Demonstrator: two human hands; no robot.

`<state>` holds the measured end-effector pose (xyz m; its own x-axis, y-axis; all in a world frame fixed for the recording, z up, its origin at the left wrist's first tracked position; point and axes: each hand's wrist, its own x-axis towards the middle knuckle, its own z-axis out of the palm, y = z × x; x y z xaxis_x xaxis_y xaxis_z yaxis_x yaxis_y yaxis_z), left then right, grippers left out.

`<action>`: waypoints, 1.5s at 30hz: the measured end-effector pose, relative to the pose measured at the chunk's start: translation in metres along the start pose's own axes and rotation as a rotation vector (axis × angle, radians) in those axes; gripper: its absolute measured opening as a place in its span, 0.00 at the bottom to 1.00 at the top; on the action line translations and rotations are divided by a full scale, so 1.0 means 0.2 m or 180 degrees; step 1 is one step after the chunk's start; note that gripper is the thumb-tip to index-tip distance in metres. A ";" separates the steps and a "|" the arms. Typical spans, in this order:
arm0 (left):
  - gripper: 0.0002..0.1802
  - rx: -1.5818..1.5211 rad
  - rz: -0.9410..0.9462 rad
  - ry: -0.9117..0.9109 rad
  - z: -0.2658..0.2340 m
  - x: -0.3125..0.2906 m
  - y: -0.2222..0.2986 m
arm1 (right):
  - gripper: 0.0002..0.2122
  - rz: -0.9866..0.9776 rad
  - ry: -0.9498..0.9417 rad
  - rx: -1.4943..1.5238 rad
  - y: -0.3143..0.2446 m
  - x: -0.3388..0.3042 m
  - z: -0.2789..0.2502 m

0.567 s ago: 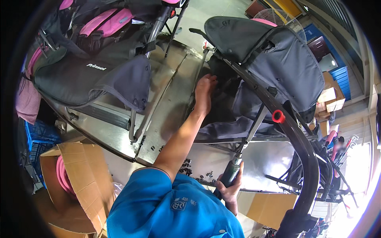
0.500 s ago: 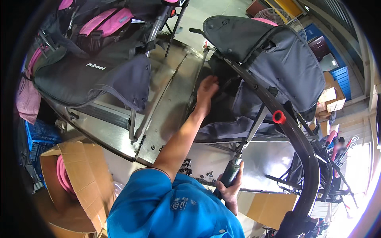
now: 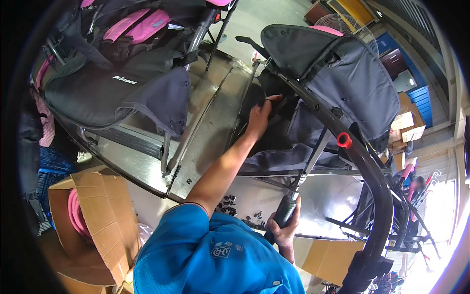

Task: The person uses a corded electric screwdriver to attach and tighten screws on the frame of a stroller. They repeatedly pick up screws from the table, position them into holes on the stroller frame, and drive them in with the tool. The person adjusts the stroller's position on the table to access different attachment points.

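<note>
Metal bench point(image 3: 198, 142) below the left hand point(image 3: 259, 117). Grey-black stroller point(image 3: 357, 83) on it, mostly right of that hand, which reaches in at the dark inner fabric point(image 3: 274, 133); fingers bent, cannot tell if they grip. Second stroller point(image 3: 112, 98) left of the same hand. Dark cylindrical tool point(image 3: 284, 211), metal nose point(image 3: 292, 195) up, clamped in the right hand point(image 3: 288, 230). Small black parts point(image 3: 226, 205) scattered left of it.
</note>
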<state>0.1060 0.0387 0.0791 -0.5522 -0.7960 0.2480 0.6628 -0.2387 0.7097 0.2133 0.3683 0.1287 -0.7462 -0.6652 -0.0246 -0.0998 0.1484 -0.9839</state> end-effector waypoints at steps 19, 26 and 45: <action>0.22 -0.0890 -0.0024 0.0986 0.06 -0.14 -0.03 | 0.52 -0.0271 -0.0143 0.0171 -0.08 -0.11 0.06; 0.15 0.1775 0.1888 0.0300 0.00 -0.29 -0.06 | 0.53 -0.0288 0.0068 0.0162 -0.07 -0.20 0.03; 0.07 0.1518 0.1045 0.0438 -0.08 -0.12 -0.04 | 0.54 0.0030 0.0088 0.0013 -0.01 -0.21 0.00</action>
<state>0.1218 0.0519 0.0565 -0.2650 -0.8582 0.4396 0.4699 0.2831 0.8361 0.2448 0.3946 0.1318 -0.7649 -0.6434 -0.0291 -0.0901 0.1516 -0.9843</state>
